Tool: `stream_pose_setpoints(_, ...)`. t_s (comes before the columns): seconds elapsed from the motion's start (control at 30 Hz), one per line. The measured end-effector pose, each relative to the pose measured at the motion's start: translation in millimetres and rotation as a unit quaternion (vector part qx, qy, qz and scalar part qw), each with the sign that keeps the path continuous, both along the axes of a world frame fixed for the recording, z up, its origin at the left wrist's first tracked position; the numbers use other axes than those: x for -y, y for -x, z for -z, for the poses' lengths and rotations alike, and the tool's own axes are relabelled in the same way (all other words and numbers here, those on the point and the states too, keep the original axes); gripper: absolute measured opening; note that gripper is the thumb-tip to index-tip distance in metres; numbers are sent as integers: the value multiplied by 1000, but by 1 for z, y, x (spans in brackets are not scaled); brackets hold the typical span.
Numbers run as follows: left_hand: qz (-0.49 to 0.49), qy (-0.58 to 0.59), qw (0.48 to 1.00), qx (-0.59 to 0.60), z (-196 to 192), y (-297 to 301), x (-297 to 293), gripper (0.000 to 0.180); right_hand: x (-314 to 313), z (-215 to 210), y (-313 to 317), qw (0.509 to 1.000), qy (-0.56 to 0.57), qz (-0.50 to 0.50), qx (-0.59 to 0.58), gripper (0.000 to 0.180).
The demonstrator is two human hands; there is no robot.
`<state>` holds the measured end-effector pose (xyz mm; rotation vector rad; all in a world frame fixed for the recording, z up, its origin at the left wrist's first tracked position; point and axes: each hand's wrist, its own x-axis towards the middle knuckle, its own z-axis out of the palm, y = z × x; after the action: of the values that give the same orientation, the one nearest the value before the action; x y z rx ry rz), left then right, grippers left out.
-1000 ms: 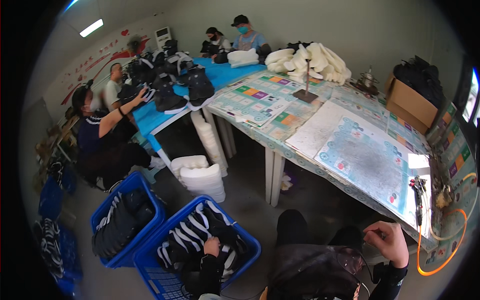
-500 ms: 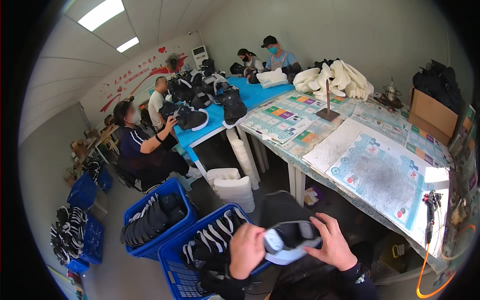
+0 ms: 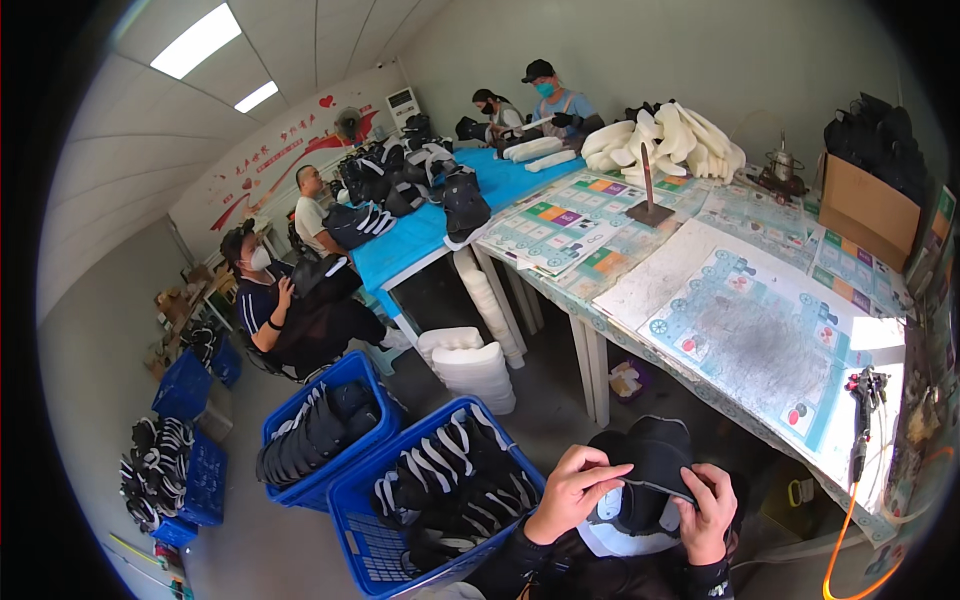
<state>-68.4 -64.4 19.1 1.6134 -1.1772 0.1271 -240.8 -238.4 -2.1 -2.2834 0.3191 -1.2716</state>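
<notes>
I hold a black shoe upper with a white lining [image 3: 645, 480] in front of my lap with both hands. My left hand [image 3: 572, 490] grips its left edge, fingers curled over the rim. My right hand [image 3: 708, 510] clasps its right side. Just left of my hands stands a blue plastic crate [image 3: 360, 530] filled with black-and-white shoe uppers [image 3: 450, 490].
A second blue crate [image 3: 345, 375] of uppers stands further left. A long table [image 3: 720, 330] with patterned covering runs on my right, bearing a metal stand [image 3: 650, 200] and white insoles [image 3: 670, 140]. White stacks [image 3: 475, 365] sit under it. Several people work around a blue table [image 3: 420, 235].
My left hand came out of the blue crate with a shoe upper and my right hand joined it; both now hold it at my lap. My view has tilted upward.
</notes>
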Motion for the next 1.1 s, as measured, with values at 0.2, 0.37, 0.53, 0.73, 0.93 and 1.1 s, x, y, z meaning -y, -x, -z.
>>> stream_pose_setpoints(0.2, -14, 21, 998, 54, 1, 8, -1, 33, 3, -4, 4, 999, -28, -25, 5, 35)
stream_pose_setpoints(0.37, -36, 22, 999, 26, 8, 13, -7, 29, 1, -6, 8, 998, -43, -41, -12, 38)
stream_pose_setpoints(0.53, -22, 19, 999, 30, 4, 11, -8, 28, 2, -5, 8, 999, -35, -39, -9, 40)
stream_pose_setpoints(0.73, -24, 21, 999, 34, 3, 8, -6, 29, 1, -12, 5, 999, -38, -34, -11, 39)
stream_pose_setpoints(0.93, -21, 22, 999, 42, 2, 10, -1, 30, 4, -10, 5, 998, -39, -38, 7, 35)
stream_pose_setpoints(1.1, -21, 22, 998, 56, 2, 7, 1, 29, 3, -13, 3, 998, -50, -31, 10, 36)
